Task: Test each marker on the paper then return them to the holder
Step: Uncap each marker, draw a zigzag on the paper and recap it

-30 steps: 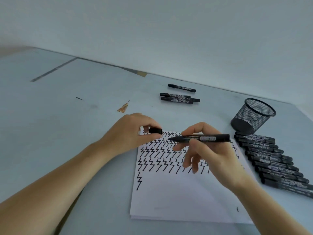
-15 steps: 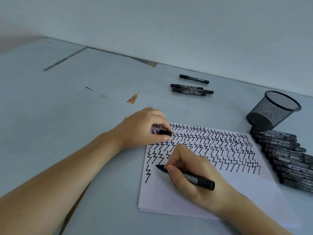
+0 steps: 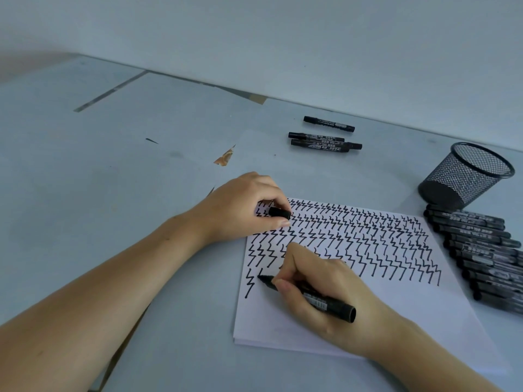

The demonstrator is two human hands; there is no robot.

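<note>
A stack of white paper (image 3: 353, 315) lies before me, its upper half covered with rows of black zigzag marks. My right hand (image 3: 319, 290) grips an uncapped black marker (image 3: 319, 299), its tip touching the paper beside the lowest zigzag at the sheet's left edge. My left hand (image 3: 243, 207) rests on the paper's top left corner and pinches the black marker cap (image 3: 280, 213). A black mesh holder (image 3: 467, 174) leans tilted at the right. Below it lies a row of several black markers (image 3: 481, 244).
Three more black markers (image 3: 325, 137) lie on the table beyond the paper, near the wall. A torn brown patch (image 3: 225, 158) marks the grey tabletop left of them. The table's near left edge runs under my left forearm.
My right hand swung the uncapped marker down from mid-air to the paper, and its tip now draws a new mark. My left hand settled on the paper's corner with the cap.
</note>
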